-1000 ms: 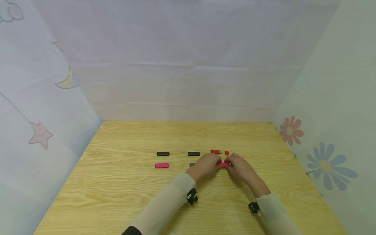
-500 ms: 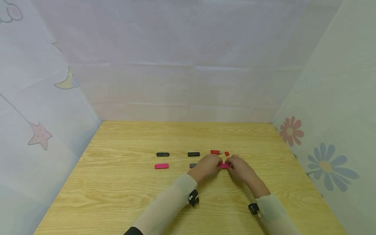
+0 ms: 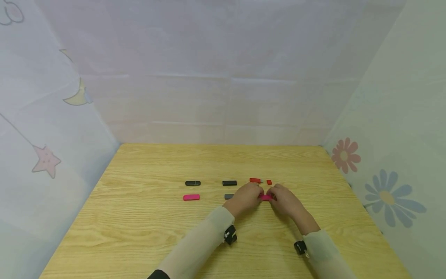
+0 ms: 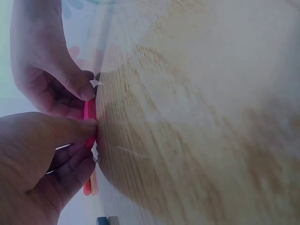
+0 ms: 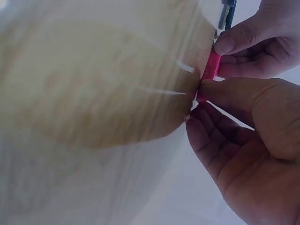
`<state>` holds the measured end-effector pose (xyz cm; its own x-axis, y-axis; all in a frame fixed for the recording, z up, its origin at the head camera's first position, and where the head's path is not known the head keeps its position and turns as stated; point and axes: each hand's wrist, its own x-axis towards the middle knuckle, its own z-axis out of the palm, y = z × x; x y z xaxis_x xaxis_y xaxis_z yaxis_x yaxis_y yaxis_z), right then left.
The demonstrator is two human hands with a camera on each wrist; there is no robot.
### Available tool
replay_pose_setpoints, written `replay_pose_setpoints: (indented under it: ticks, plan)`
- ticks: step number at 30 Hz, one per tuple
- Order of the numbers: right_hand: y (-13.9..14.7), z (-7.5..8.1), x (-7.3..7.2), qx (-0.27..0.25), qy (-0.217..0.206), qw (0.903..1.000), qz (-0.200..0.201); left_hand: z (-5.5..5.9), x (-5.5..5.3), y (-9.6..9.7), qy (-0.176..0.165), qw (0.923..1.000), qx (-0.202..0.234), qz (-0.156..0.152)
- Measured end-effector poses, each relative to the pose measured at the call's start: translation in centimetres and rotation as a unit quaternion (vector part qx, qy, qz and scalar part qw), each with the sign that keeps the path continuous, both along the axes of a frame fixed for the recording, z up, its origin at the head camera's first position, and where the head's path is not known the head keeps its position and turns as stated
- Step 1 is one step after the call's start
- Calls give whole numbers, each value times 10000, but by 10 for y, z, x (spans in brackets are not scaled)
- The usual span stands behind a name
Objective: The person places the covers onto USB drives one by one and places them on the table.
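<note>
Both hands meet at a pink USB stick low over the wooden table. My left hand pinches its left end, and my right hand pinches the right end. In the left wrist view, thumbs press on the near side of the pink stick with fingers curled behind it. The right wrist view shows the pink stick between both thumbs, its ends covered by fingertips. Just beyond the hands lies a red USB stick with its metal plug bare, and a small red cap beside it.
Left of the hands, a grey USB stick is partly covered by the left hand. Farther left lies another pink stick. Two black sticks, one in the middle and one at left, line the back row. Patterned sheets surround the table.
Both hands and the pink USB stick have shifted very slightly toward me and to the right, the grip unchanged. The other sticks lie where they were.
</note>
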<state>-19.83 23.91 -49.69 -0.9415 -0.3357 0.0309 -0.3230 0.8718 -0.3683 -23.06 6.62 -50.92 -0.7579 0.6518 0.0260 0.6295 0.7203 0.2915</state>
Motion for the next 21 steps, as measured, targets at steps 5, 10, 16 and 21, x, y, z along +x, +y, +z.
replay_pose_setpoints:
  ticks: [5,10,16,21]
  plan:
    - [-1,0,0,21,-77,10000,-5,1,0,0,5,10000,-29,-25]
    - [-1,1,0,33,-161,9999,-29,3,0,0,-88,9999,-52,38]
    - [-2,6,0,30,-393,9992,-66,4,1,-1,-116,9998,-164,20]
    - [0,12,0,87,-488,9987,-101,10,0,-4,-95,9997,-201,-35]
